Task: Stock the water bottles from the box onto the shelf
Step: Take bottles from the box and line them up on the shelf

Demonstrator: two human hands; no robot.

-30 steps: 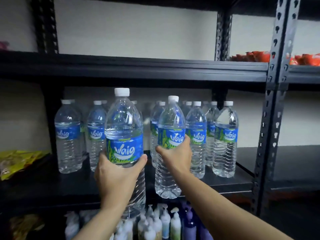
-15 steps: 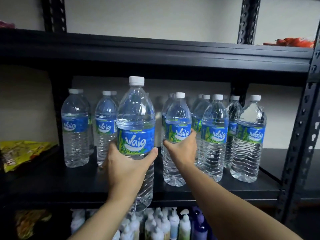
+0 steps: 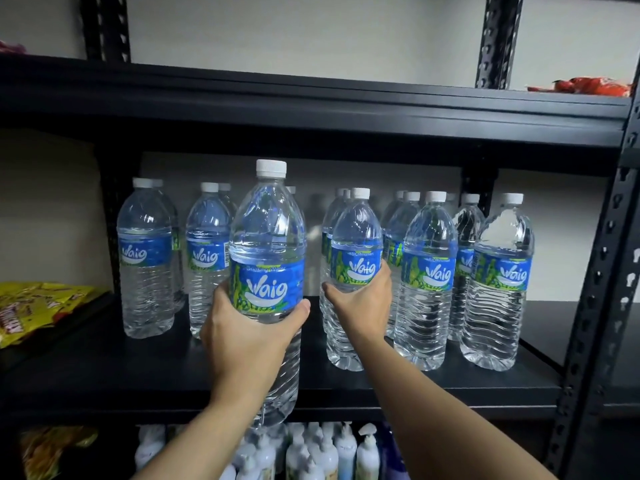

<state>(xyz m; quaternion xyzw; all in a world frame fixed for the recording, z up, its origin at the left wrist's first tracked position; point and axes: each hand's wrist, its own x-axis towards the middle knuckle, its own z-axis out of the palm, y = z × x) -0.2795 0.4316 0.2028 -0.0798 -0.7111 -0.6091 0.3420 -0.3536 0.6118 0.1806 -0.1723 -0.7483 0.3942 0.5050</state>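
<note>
I hold two clear water bottles with blue labels and white caps at the black middle shelf [image 3: 104, 372]. My left hand [image 3: 247, 336] grips the nearer bottle [image 3: 268, 244], which hangs in front of the shelf edge, its base below the board. My right hand [image 3: 363, 306] grips the second bottle [image 3: 356, 237], which stands on the shelf beside a row of like bottles [image 3: 427, 282]. Two more bottle columns [image 3: 145, 258] stand at the left. The box is out of view.
Yellow snack bags [image 3: 34, 306] lie at the shelf's left end. Pump and spray bottles [image 3: 311, 452] fill the shelf below. The upper shelf [image 3: 311, 109] hangs low over the caps. A black upright post [image 3: 595, 306] stands at the right. Red packets [image 3: 581, 85] lie above.
The right-hand bottle has gone further in and now rests on the shelf beside the row. The left-hand bottle has stayed about level at the shelf edge. My view has shifted left and closer.
</note>
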